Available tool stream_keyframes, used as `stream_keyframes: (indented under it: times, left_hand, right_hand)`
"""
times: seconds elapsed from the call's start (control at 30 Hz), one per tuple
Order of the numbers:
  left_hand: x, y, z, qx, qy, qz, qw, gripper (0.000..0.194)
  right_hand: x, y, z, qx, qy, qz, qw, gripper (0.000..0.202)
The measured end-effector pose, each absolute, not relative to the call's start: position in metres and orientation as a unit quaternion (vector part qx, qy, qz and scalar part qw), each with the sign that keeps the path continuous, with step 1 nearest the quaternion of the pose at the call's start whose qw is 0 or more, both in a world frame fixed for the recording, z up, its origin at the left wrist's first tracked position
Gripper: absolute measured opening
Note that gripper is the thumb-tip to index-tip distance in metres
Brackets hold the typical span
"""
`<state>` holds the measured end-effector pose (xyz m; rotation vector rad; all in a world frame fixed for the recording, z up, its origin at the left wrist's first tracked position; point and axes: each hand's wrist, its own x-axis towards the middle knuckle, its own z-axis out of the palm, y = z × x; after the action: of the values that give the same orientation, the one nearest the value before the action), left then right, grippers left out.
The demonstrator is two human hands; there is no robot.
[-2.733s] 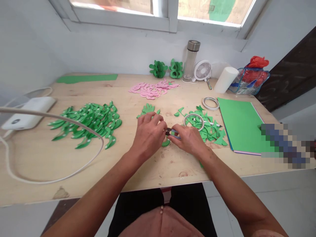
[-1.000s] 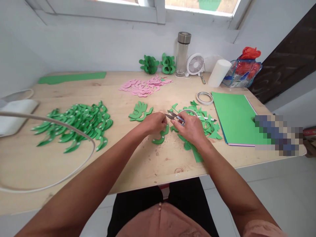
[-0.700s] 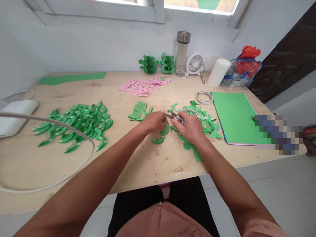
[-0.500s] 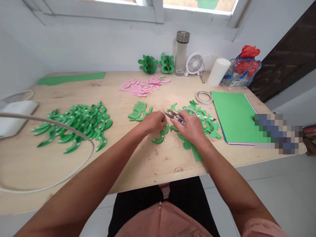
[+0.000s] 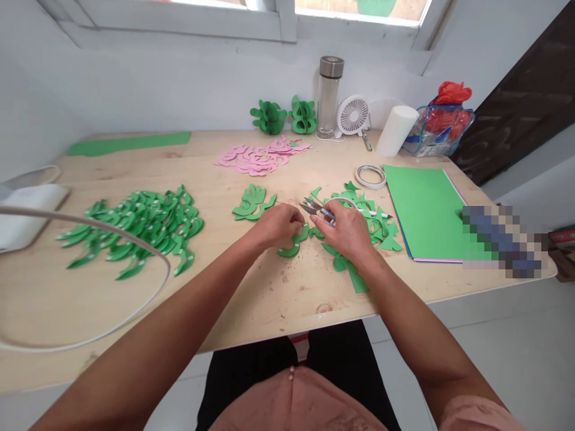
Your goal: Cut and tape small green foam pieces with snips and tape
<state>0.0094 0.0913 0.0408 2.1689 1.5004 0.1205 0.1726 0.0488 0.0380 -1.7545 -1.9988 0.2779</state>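
The front of the desk (image 5: 251,311) is seen low in the frame, where small dark crumbs are scattered. Just above, at the center, a curved green piece (image 5: 291,249) is laid flat, its top end covered by the left hand (image 5: 281,225). That hand's fingertips are bunched together; whether the piece is pinched in the grip or merely touched cannot be told. By the right hand (image 5: 348,230), scissors (image 5: 318,210) are held in a closed grip, their blades spread and pointed toward the left hand.

Right of center, green scraps (image 5: 386,230), a white ring (image 5: 344,200) and a pen (image 5: 381,215) are partly blocked by the right hand. At the left, the large green pile (image 5: 148,224) is crossed by a pale cable (image 5: 85,220), and a white box (image 5: 33,212) is placed beyond it. A few green cutouts (image 5: 251,200) are gathered behind the left wrist.

At the right, green sheets (image 5: 422,209) are stacked, one corner hidden by a blurred patch, with a tape roll (image 5: 371,185) set beside them. Farther back, pink cutouts (image 5: 254,160) are heaped. Along the wall are lined two green paper ornaments (image 5: 269,117), a bottle (image 5: 329,99), a fan (image 5: 353,115), a tilted white roll (image 5: 398,130) and a clear bag (image 5: 438,131).
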Motion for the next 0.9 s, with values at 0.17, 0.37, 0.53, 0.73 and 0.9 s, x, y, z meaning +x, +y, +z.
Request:
stream_keyframes:
  times: [0.17,0.37,0.53,0.73,0.9]
  left_hand:
    - [0.005,0.08,0.038,0.775,0.588,0.058,0.224,0.018]
    - [0.006,0.072,0.032,0.777,0.596,0.056,0.192,0.019]
    - [0.005,0.068,0.029,0.768,0.601,0.09,0.205,0.02]
    - [0.004,0.063,0.027,0.753,0.609,0.133,0.21,0.02]
    - [0.006,0.066,0.022,0.761,0.609,0.136,0.178,0.018]
  right_hand:
    - [0.172,0.048,0.037,-0.643,-0.724,0.096,0.229,0.026]
    - [0.172,0.049,0.036,-0.645,-0.722,0.1,0.23,0.026]
    - [0.172,0.05,0.037,-0.644,-0.72,0.113,0.233,0.026]
    - [0.171,0.049,0.035,-0.64,-0.718,0.121,0.244,0.025]
    - [0.171,0.05,0.034,-0.636,-0.721,0.122,0.246,0.025]
